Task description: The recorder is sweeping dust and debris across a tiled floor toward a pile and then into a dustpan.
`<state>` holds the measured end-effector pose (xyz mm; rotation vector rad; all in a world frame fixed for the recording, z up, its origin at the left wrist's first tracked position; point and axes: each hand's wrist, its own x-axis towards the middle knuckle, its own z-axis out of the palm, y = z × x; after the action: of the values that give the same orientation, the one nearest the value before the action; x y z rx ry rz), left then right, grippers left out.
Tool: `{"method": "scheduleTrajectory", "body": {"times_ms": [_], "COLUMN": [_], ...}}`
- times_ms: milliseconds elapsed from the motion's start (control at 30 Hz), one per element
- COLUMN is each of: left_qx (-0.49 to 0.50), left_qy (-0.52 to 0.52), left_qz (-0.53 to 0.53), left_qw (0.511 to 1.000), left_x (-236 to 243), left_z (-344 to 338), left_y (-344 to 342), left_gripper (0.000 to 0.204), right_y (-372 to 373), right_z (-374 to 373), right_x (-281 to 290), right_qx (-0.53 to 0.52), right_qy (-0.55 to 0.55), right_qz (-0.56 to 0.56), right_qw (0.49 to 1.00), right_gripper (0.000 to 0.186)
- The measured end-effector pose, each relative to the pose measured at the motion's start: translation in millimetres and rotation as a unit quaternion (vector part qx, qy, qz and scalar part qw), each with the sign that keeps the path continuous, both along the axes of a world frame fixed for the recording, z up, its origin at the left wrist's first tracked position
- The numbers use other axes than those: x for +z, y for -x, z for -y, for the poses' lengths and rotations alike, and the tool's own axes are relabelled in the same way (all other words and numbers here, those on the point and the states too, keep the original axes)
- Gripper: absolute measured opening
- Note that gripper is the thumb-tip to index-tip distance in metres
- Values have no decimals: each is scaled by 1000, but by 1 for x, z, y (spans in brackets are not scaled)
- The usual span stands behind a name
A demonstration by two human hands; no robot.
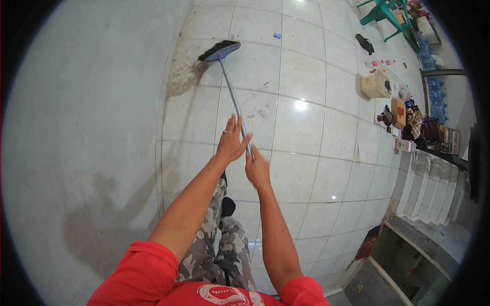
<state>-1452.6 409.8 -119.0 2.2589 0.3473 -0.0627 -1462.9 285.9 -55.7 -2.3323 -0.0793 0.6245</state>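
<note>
A broom with a dark bristled head (218,51) and a pale metal handle (230,86) reaches forward over the white tiles, its head near the grimy strip by the left wall. My right hand (258,167) is closed round the lower handle. Higher up, my left hand (231,142) lies against the handle, fingers stretched and apart, thumb over the pole. Small dark debris (264,110) lies right of the handle. My legs in camouflage trousers show below, with dark footwear.
A pale wall (87,102) runs along the left. Rightward are a green chair (377,15), a slipper (364,44), a cream container (376,84), blue water bottles (437,99), boxes and bags (399,112). Steps (426,186) and a recessed opening (403,252) are at the lower right.
</note>
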Motion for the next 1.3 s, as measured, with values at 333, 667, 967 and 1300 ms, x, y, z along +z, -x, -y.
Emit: {"method": "scheduleTrajectory", "body": {"times_ms": [333,667,967,1300], "left_qx": [-495,-273,36,128], "left_qy": [42,120,-7,-54], "left_qz": [-169,-177,-64,-59], "left_qw": [851,938,997,989], "left_x": [44,15,81,104], "left_z": [102,86,-35,23], "left_y": [97,74,-17,4], "left_gripper": [53,50,55,65], "right_y": [209,110,-152,28], "right_z": [181,185,78,430], "right_x": [136,-5,-17,89], "right_qx": [-25,38,84,51], "right_qy": [103,138,5,108], "right_qz": [-92,-92,49,-54], "right_qw": [990,985,995,991], "right_gripper": [36,40,38,36]}}
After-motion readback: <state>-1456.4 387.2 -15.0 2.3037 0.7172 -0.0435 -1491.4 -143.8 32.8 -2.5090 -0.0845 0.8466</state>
